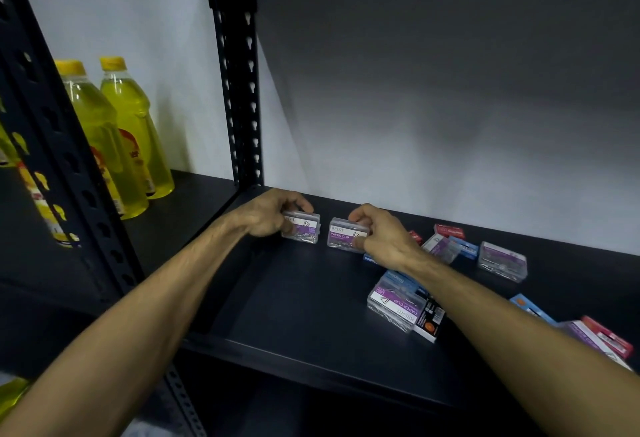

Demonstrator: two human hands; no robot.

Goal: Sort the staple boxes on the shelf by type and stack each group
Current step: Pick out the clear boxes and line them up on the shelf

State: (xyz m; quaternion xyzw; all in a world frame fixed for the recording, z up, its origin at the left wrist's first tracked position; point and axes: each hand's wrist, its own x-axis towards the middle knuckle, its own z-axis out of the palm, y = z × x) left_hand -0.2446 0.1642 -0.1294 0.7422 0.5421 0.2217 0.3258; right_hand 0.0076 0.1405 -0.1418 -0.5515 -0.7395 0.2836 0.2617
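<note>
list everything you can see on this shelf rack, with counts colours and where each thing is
clear paper clip boxes: at least five, clear with purple labels; two at back left in the hands, the others scattered right
blue boxes: at least three, blue, among the scattered pile
red boxes: at least three, red, back and far right edge
white box: one, white and black, beside the front clear box
bottles: at least two, yellow liquid, yellow caps, left bay
shelf: one, black
left hand: grip on the leftmost clear box
right hand: grip on the neighbouring clear box
</note>
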